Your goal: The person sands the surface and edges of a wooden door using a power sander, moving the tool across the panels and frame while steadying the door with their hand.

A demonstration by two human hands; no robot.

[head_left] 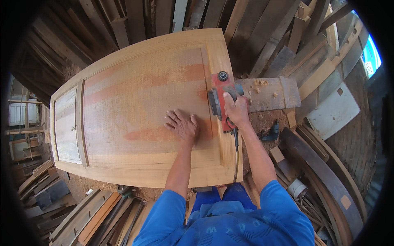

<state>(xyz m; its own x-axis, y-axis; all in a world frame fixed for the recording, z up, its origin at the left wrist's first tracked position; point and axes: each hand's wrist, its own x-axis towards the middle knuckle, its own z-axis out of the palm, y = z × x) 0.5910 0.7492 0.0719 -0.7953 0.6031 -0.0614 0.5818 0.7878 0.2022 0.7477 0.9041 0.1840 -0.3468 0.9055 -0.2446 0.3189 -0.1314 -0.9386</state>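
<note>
A large panelled wooden door (143, 94) lies flat in front of me, its panels streaked with reddish and pale grain. My right hand (236, 108) grips the handle of a red electric planer (222, 84), which rests on the door's right end rail. From the planer's near end a black power cord (237, 153) runs down over the door's edge toward me. My left hand (183, 127) lies on the big panel with its fingers spread, left of the planer and apart from it. The planer's underside is hidden against the wood.
Past the door's right end juts a plank (269, 94) with curled shavings on it. A dark power tool (272, 131) sits on the shavings-strewn ground nearby. Boards (271, 37) lean along the far side, and more timber (94, 215) lies at the near left. A white bucket (297, 188) stands among planks at the near right.
</note>
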